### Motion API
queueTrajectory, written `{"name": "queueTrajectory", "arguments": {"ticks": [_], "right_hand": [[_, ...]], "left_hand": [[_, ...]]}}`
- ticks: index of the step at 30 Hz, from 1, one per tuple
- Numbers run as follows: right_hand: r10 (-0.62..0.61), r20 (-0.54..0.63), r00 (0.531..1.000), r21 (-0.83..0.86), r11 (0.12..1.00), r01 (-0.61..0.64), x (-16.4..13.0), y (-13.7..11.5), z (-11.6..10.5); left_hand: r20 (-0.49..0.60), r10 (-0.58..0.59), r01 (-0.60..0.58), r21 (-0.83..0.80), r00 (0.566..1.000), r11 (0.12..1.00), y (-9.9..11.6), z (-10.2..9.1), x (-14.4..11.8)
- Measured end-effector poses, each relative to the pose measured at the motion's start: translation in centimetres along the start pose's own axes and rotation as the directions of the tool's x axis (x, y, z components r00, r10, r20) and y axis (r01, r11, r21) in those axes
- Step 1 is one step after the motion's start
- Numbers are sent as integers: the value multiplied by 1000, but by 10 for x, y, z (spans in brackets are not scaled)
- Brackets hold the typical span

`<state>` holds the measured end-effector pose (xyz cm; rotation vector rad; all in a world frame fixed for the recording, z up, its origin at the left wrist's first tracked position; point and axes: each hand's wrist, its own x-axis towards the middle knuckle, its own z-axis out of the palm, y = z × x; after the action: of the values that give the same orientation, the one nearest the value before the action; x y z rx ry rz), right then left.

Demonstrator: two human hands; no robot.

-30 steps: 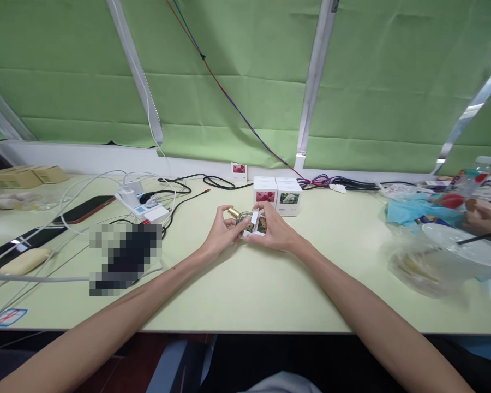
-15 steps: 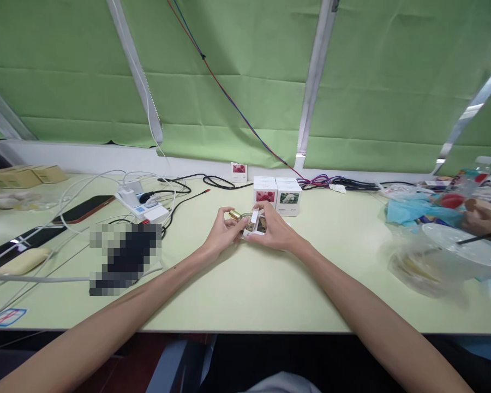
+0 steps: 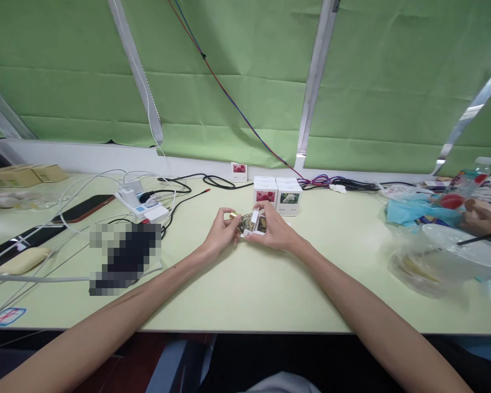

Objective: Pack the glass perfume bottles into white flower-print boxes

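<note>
At mid-table, on the pale green desk (image 3: 245, 295), just before two small white cartons (image 3: 277, 195): right hand (image 3: 275, 232), fingers curled about an open small box (image 3: 257, 224), flap raised, mouth turned leftward. Left hand (image 3: 218, 236), directly beside and nearer the opening, thumb and forefinger pinching a gold-capped glass bottle (image 3: 240, 219). Bottle's long axis lies roughly level, cap left, body at the box mouth, apparently partly inside.

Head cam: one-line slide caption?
Left hand holds gold-capped bottle at small open box held by right hand.
</note>
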<state>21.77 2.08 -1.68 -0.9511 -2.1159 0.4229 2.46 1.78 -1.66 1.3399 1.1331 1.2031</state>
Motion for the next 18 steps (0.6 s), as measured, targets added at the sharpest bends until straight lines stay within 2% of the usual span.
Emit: {"name": "queueTrajectory", "arguments": {"ticks": [18], "right_hand": [[-6,-5,1000,14,1000,6,1,0,1]], "left_hand": [[-57,61,-60,22,996,998,0,-3,4]]}}
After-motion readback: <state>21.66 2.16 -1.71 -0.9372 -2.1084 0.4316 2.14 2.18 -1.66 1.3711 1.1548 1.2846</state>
